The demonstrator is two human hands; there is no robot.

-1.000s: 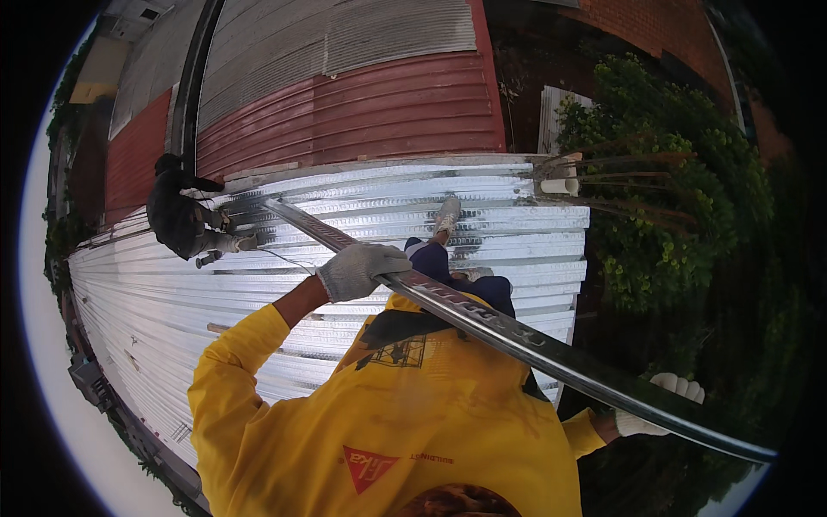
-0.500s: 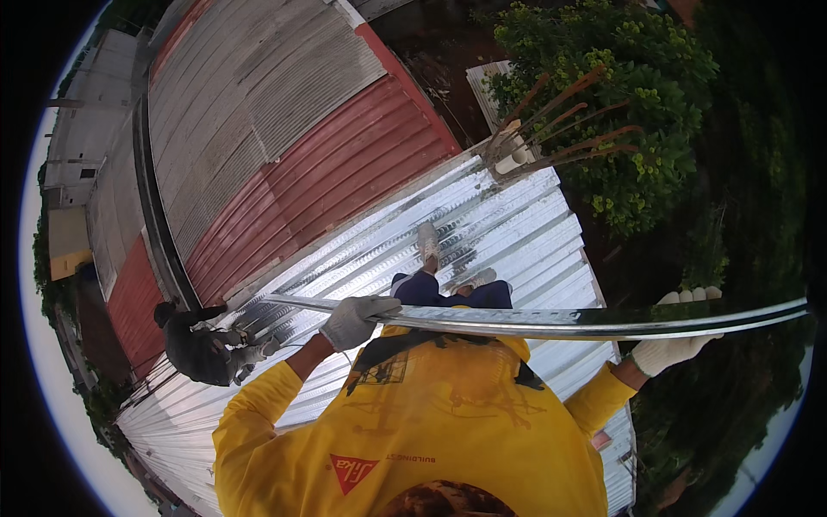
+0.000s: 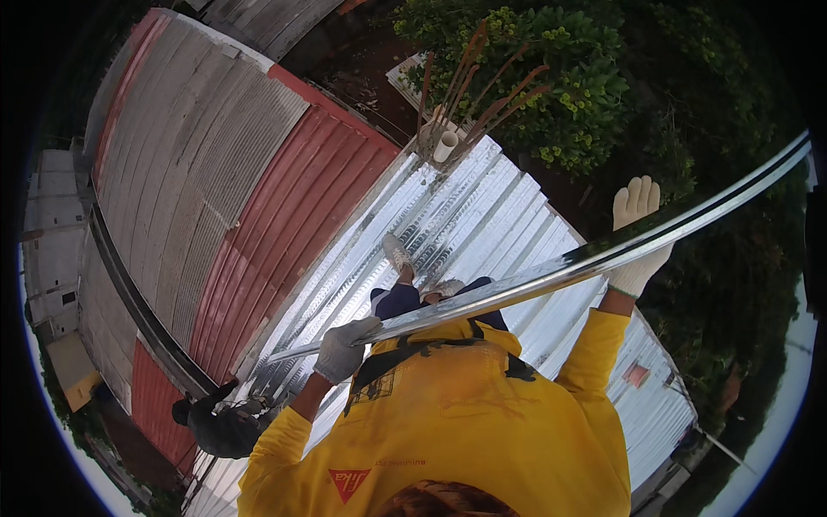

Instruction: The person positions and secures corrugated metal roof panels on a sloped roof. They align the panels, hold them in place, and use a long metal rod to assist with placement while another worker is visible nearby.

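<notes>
A long shiny metal channel point(image 3: 517, 291) slants across my body, its near-left end low and its far-right end raised out past the roof edge. My left hand point(image 3: 343, 349), in a grey glove, is closed round it near the left end. Farther along, the channel lies across the palm of my right hand point(image 3: 641, 269), in a white knitted glove. The right fingers reach up straight beyond the channel's far edge; the thumb is hidden. Below the channel, my feet stand on a corrugated silver metal roof point(image 3: 517, 220).
Another person point(image 3: 226, 426) in dark clothes crouches at the lower left, by the channel's left end. Rusty rebar point(image 3: 474, 95) and a white pipe point(image 3: 445, 146) stick up at the roof corner. A leafy tree point(image 3: 560, 77) grows past the edge. Red sheeting point(image 3: 297, 189) adjoins the silver roof.
The channel has swung from nearly level to slanted, its right end rising. My right hand has moved up and its fingers have straightened. My left hand, still gripping, has lowered slightly.
</notes>
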